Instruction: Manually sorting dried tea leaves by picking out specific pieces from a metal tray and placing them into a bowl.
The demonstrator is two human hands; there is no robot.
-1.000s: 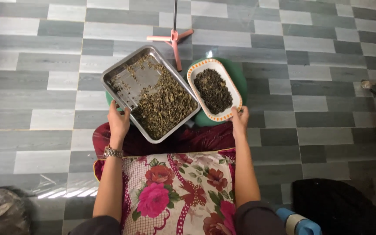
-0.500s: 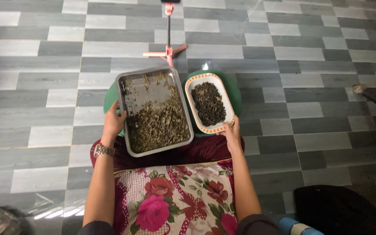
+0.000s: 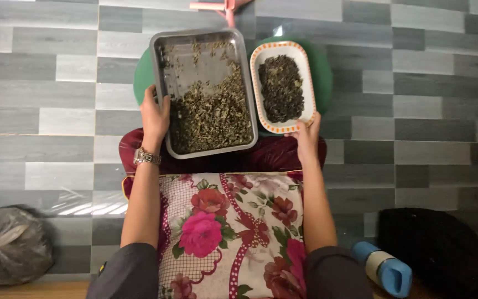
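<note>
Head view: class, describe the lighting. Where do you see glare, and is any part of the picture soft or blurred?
Head view: light is even and soft; the bare end of the metal tray shines pale, and streaks of glare lie on the grey floor tiles. The left hand and right hand cast only faint shadows. The whole picture is slightly soft, and the dried leaves blur into one mass.

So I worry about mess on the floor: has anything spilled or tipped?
Nothing stands out. The dried bits stay inside the metal tray and the white dish; left hand and right hand grip their near edges.
</note>
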